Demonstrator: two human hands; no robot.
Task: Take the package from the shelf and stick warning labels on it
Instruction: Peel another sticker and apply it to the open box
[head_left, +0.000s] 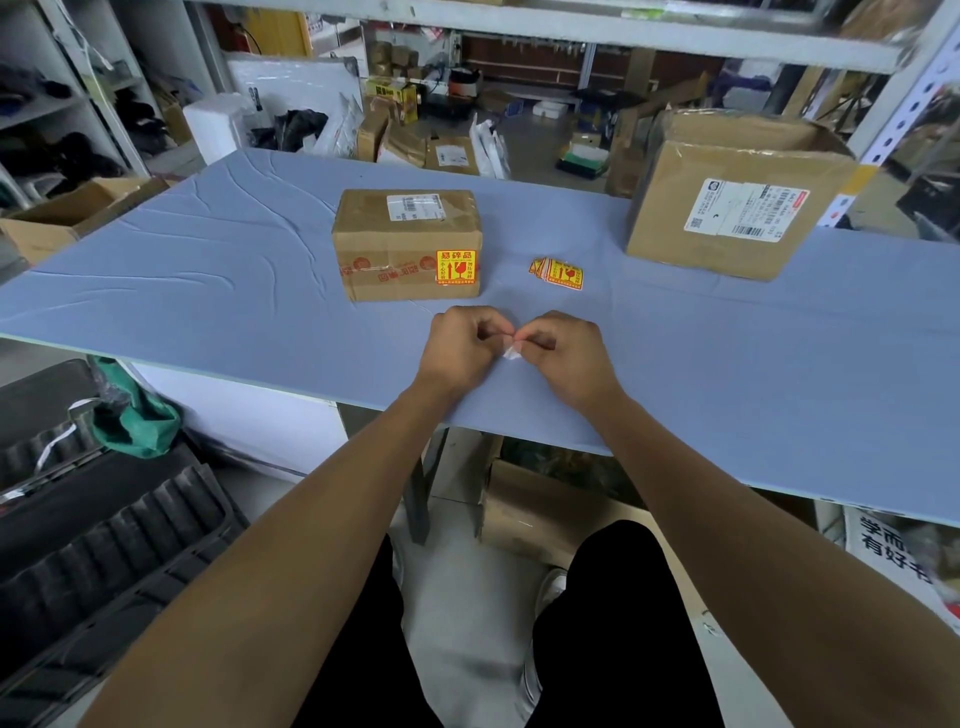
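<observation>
Head view: left hand (460, 343) and right hand (563, 345) met fingertip to fingertip, pinched on small white scrap (511, 353), possibly label backing. Package (408, 244) sat on blue surface (208, 270), warning label (456, 267) on near face; spare labels (557, 272) just right.

This is a packing room or storeroom. Metal shelves (571, 26) stand above the blue table (208, 270), and brown boxes (727, 192) with mailing labels sit far beyond the hand (457, 348).
</observation>
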